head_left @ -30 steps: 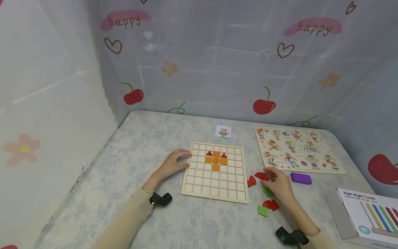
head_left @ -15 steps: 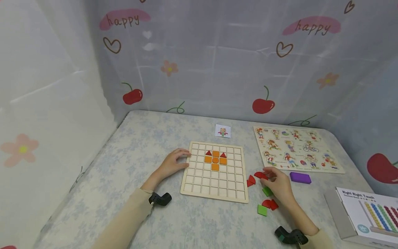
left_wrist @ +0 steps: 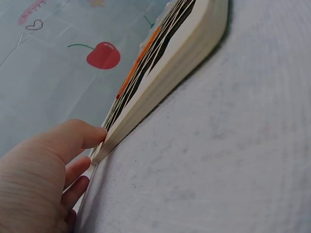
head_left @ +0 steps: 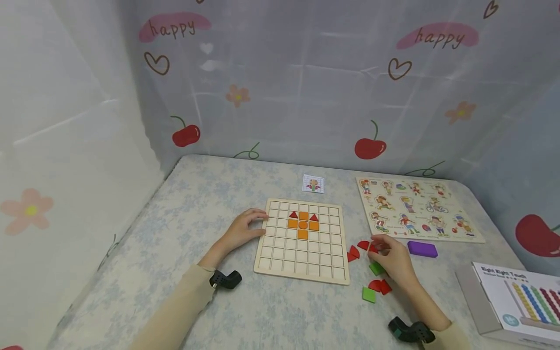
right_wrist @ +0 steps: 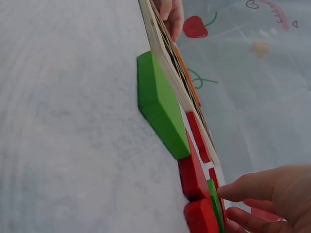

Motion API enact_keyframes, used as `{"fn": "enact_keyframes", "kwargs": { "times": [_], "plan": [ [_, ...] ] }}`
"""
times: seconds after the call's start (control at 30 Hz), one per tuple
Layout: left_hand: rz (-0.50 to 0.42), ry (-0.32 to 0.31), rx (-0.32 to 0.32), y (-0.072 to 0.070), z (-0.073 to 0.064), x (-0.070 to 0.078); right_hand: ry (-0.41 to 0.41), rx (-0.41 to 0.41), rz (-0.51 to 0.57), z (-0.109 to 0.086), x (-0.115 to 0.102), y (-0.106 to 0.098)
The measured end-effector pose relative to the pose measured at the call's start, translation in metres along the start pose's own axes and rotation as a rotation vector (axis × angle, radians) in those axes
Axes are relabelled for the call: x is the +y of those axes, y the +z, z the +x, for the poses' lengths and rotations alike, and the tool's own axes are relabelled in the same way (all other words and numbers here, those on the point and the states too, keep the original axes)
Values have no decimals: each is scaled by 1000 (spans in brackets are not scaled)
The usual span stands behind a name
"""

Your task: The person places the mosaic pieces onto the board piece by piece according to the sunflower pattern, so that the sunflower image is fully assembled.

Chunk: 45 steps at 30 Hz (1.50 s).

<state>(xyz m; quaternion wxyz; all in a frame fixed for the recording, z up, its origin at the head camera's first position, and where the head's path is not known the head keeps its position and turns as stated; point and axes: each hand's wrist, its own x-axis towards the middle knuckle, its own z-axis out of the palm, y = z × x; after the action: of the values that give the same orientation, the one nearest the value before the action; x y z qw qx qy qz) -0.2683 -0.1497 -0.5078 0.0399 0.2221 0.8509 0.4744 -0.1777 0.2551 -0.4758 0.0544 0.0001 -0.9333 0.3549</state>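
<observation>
My left hand (head_left: pixel 242 229) rests at the left edge of a wooden grid board (head_left: pixel 325 279), thumb and fingertips spread along the rim. In the left wrist view the thumb (left_wrist: pixel 85 135) touches that rim. Orange squares (head_left: pixel 303 235), an orange circle (head_left: pixel 303 225) and two red triangles (head_left: pixel 293 215) lie in the grid. Right of the board my right hand (head_left: pixel 393 257) pinches a red quarter-circle piece (head_left: pixel 373 248) between thumb and fingertips. Another red quarter-circle (head_left: pixel 362 245) lies just left of it, and a green piece (head_left: pixel 376 269) lies partly under the hand.
More red pieces (head_left: pixel 353 253) lie by the board's right edge; a green square (head_left: pixel 369 295) and red pieces (head_left: pixel 379 286) lie nearer. A pattern card (head_left: pixel 313 184) is behind the board. Rightward are a picture puzzle (head_left: pixel 420 209), a purple block (head_left: pixel 422 249) and a white box (head_left: pixel 490 311).
The red quarter-circle at my right fingertips has shifted slightly right, opening a gap from the piece beside it. My left hand and the board stay in place.
</observation>
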Motion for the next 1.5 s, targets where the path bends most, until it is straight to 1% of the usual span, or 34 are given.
{"fn": "enact_keyframes", "kwargs": {
  "times": [0.17,0.33,0.47,0.6,0.7,0.83,1.07,1.2,1.37,1.5],
  "plan": [
    [7,-6,-9,1,0,0,32,-4,8,-10,-1,-9],
    [6,-7,-4,1,0,1,66,5,2,-28,2,-15],
    [5,1,-2,0,1,0,84,65,-36,-41,9,-17],
    [9,-1,-7,0,0,-2,106,132,-56,-48,20,-21],
    [4,-8,-10,0,-1,-3,114,152,-69,-49,26,-22],
    [3,-5,-9,1,0,-3,121,143,-72,-47,30,-20],
    [-2,-10,-6,1,1,-3,65,123,-1,-45,32,-15],
    [-2,-7,-9,1,1,-2,91,121,19,-46,33,-15],
    [-5,7,-7,1,1,0,139,138,35,-46,31,-17],
    [-13,9,-7,0,0,-1,161,155,29,-45,30,-16]
  ]
}}
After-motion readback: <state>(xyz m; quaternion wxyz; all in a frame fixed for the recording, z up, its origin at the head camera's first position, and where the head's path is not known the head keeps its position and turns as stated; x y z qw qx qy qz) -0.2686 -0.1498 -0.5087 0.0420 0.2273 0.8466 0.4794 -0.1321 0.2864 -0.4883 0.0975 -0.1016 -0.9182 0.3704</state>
